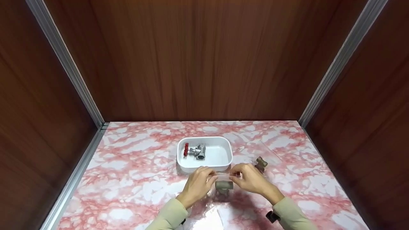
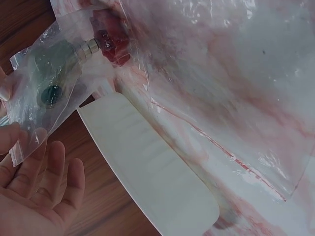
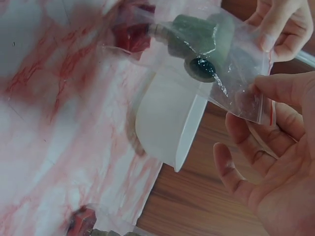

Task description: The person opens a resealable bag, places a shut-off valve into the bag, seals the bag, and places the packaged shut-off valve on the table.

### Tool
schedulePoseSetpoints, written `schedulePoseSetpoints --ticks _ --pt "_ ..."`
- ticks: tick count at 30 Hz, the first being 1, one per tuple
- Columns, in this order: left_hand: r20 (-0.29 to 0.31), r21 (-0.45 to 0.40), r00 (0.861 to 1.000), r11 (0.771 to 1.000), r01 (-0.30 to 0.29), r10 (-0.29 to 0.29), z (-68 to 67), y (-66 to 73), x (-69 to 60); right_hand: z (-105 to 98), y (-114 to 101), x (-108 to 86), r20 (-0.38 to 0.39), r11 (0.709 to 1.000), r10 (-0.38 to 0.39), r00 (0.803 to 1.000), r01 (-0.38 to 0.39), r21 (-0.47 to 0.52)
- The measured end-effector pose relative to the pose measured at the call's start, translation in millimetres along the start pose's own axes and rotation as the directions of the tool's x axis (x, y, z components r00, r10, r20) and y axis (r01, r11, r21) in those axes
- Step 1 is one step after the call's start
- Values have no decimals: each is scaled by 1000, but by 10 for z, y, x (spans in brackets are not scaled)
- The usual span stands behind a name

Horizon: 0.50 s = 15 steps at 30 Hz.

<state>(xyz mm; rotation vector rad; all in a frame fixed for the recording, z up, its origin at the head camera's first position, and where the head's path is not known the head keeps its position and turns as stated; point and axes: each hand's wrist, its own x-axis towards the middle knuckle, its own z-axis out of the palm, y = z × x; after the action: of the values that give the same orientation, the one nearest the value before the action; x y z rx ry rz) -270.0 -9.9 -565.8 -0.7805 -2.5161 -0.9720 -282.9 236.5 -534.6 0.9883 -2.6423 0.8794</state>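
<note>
Just in front of the white rectangular tray (image 1: 219, 153), the left hand (image 1: 197, 184) and right hand (image 1: 250, 180) pinch a clear plastic zip bag (image 3: 238, 81) containing a green, red-handled metal valve (image 3: 209, 39); inside the tray lies a silver, red-wheeled valve (image 1: 199, 151).

In the head view, the left forearm (image 1: 169, 214) and the right forearm (image 1: 293, 213) are being angled inward from the lower edge, both being covered by pale green sleeves. The left hand (image 1: 197, 183) and the right hand (image 1: 250, 179) are being held near each other but apart, their fingertips being turned toward one another. In each hand, a pinch is being formed between thumb and fingers. In the left wrist view, the outer fingers (image 2: 55, 164) are being held loosely bent and fanned. In the right wrist view, the palm is being exposed, and the little finger (image 3: 226, 164) is being held out separately.
</note>
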Motion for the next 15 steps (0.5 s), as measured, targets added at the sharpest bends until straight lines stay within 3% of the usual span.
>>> schedulePoseSetpoints --ticks 7,15 --pt "9 -18 1000 1000 7 -7 -20 -17 5 7 6 -2 -24 1000 -13 1000 13 -1" --pt "-13 8 1000 1000 16 -16 -43 -63 -20 -19 41 -36 -17 999 25 1000 -25 27"
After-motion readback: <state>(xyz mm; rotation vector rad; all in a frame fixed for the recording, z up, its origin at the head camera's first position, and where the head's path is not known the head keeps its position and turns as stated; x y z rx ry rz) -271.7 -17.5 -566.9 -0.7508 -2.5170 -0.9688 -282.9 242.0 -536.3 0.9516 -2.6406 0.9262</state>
